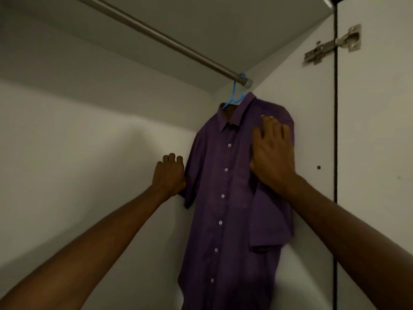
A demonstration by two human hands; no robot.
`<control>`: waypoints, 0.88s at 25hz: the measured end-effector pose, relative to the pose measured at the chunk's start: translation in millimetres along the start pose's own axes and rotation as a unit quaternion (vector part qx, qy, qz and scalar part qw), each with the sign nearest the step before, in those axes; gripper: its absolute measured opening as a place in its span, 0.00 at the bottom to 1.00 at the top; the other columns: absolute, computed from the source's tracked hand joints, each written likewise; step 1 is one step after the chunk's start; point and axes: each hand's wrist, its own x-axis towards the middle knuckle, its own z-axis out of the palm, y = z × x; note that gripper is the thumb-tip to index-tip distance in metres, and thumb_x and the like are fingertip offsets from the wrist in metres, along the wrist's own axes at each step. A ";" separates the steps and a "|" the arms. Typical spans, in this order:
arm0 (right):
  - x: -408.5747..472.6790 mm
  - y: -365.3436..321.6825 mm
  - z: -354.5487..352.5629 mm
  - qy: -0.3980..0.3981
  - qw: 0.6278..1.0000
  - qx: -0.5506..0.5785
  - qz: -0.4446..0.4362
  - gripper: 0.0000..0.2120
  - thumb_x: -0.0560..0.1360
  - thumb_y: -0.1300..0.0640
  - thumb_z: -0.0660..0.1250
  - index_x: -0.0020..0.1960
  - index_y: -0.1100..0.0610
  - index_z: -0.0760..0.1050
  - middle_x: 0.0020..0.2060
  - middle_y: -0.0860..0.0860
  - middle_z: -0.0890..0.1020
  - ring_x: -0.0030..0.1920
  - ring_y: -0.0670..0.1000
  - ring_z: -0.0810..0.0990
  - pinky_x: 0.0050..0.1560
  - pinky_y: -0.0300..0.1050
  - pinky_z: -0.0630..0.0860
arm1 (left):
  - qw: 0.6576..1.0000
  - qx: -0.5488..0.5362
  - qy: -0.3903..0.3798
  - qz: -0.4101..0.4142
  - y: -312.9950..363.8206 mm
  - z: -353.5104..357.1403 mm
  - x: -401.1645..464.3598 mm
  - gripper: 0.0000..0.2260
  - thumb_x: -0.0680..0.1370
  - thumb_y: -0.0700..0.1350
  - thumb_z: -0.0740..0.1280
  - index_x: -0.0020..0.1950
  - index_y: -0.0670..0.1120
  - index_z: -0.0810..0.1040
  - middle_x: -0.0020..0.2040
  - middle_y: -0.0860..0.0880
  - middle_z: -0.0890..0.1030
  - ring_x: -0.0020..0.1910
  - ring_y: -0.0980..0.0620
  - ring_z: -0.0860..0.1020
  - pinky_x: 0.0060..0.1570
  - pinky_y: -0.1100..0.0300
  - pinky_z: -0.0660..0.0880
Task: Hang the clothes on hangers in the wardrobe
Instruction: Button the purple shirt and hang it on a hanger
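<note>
Nearest, two bare arms reach up from 7 and 4 o'clock. At 3 o'clock of centre the right hand (273,151) lies flat on the shirt (225,198), fingers straight, pressing its chest and shoulder. At 9 o'clock of the shirt the left hand (169,173) curls its fingers round the sleeve edge. Buttoned and purple, the shirt hangs on a blue hanger (235,95), hooked at 1 o'clock over the rod's (156,36) far end, against the wardrobe's side wall (312,97). A hinge (333,44) sits at 2 o'clock.
</note>
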 end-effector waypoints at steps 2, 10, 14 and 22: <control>-23.3 -12.1 -2.5 -0.008 0.998 0.059 -0.012 0.24 0.71 0.53 0.60 0.60 0.68 0.76 0.70 0.70 0.71 0.69 0.69 0.72 0.69 0.65 0.67 | 0.999 0.007 -0.010 -0.032 -4.5 -11.8 -48.1 0.27 0.75 0.52 0.71 0.69 0.40 0.72 0.64 0.40 0.75 0.60 0.41 0.74 0.51 0.50 0.73; -160.3 -90.1 -22.7 -0.135 0.957 0.256 -0.012 0.28 0.76 0.54 0.69 0.72 0.66 0.71 0.72 0.67 0.71 0.71 0.67 0.71 0.70 0.62 0.67 | 0.978 0.013 -0.131 -0.164 3.1 -48.3 -279.8 0.31 0.78 0.54 0.68 0.77 0.42 0.64 0.74 0.39 0.68 0.71 0.39 0.67 0.67 0.44 0.70; -235.7 -127.3 -42.0 -0.210 0.930 0.302 -0.012 0.31 0.78 0.48 0.69 0.74 0.65 0.68 0.72 0.67 0.71 0.71 0.66 0.70 0.70 0.62 0.67 | 0.969 0.046 -0.149 -0.192 -0.4 -98.0 -384.4 0.33 0.77 0.53 0.68 0.78 0.42 0.63 0.75 0.39 0.66 0.73 0.39 0.65 0.69 0.44 0.68; -355.4 -224.8 -135.6 -0.270 0.851 0.451 -0.010 0.34 0.78 0.47 0.64 0.77 0.65 0.62 0.73 0.66 0.68 0.73 0.67 0.66 0.72 0.63 0.63 | 0.946 0.065 -0.185 -0.260 -9.9 -204.6 -588.4 0.38 0.76 0.49 0.70 0.81 0.41 0.57 0.82 0.35 0.54 0.82 0.37 0.52 0.77 0.43 0.58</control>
